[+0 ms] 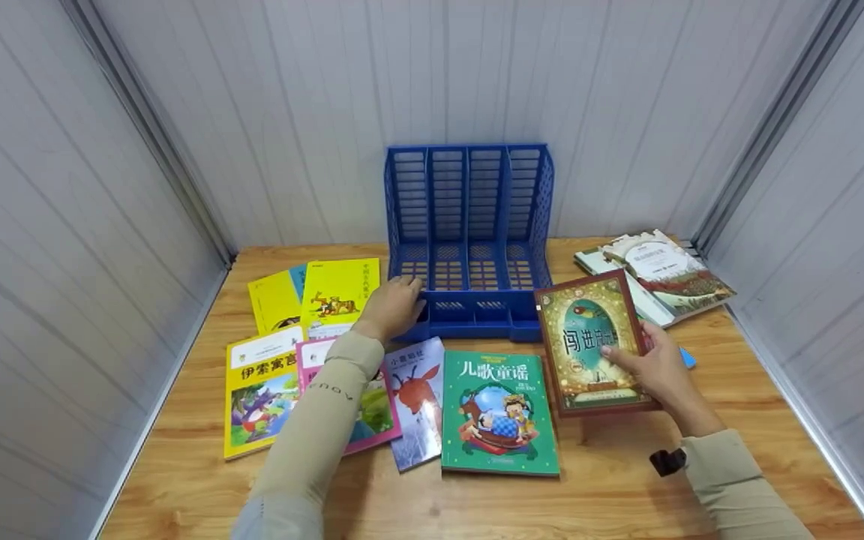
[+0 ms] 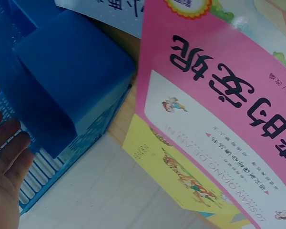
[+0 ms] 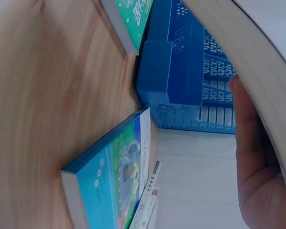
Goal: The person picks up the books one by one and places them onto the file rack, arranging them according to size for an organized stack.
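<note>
My right hand (image 1: 661, 367) grips a brown-bordered gold book (image 1: 589, 337), thumb on its front cover, held tilted above the table. In the right wrist view the book's page edges (image 3: 257, 81) show close to the camera, with the fingers behind. My left hand (image 1: 394, 306) is at the front left corner of a blue file rack (image 1: 469, 315) with several upright slots. In the left wrist view its fingers (image 2: 9, 148) lie loosely extended beside the rack's side wall, holding nothing.
Yellow books (image 1: 342, 285), a pink book (image 1: 379, 416), a deer-cover book (image 1: 417, 397) and a green book (image 1: 503, 412) lie left and in front. White-covered books (image 1: 661, 262) are stacked back right. A blue-edged book (image 3: 109, 176) lies under the held one. Panel walls (image 1: 289, 112) surround the table.
</note>
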Tool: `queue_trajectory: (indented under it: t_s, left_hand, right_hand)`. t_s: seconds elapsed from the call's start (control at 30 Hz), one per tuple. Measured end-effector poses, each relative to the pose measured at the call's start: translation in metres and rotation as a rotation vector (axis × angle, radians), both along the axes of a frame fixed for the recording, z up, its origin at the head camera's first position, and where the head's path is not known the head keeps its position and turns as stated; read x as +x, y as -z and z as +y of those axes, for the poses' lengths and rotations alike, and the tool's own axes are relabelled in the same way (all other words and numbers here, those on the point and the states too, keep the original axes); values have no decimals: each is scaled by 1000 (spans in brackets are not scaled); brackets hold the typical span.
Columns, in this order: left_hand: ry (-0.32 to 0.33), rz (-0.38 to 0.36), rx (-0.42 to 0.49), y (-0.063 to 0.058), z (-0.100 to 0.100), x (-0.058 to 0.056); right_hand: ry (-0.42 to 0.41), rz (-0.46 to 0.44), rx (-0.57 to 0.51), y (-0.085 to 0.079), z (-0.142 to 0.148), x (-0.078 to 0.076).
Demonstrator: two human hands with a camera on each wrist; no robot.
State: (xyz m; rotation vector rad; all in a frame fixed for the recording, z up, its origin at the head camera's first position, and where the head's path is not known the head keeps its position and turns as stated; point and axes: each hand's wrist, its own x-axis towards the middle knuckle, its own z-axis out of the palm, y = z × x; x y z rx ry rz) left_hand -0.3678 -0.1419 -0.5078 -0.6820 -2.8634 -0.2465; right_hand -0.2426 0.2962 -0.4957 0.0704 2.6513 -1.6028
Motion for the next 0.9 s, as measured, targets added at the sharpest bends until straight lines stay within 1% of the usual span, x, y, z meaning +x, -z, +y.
queue_trajectory:
  t_s: [0.13, 0.2, 0.3, 0.43, 0.57, 0.7, 0.8, 0.9]
  left_hand:
    - [19, 18, 53, -7, 0, 4]
    - [25, 28, 85, -10, -1, 7]
    - [24, 41, 133, -13, -2, 11]
    - [18, 32, 185, -12, -1, 17]
    - [29, 18, 238, -8, 4, 25]
    - [47, -29, 318, -3, 12, 32]
    - [52, -94, 419, 0, 20, 38]
    - [54, -160, 525, 0, 27, 43]
  right_hand:
    - [4, 66, -24, -3, -5, -1]
    - [0, 80, -44, -5, -7, 0]
    - [-6, 97, -44, -7, -12, 1]
    - [-9, 135, -50, -8, -20, 3]
    - [-4, 167, -83, -11, -28, 4]
    - [-12, 177, -150, -12, -35, 5]
    - [-25, 176, -188, -12, -40, 6]
    - [-34, 172, -179, -12, -45, 6]
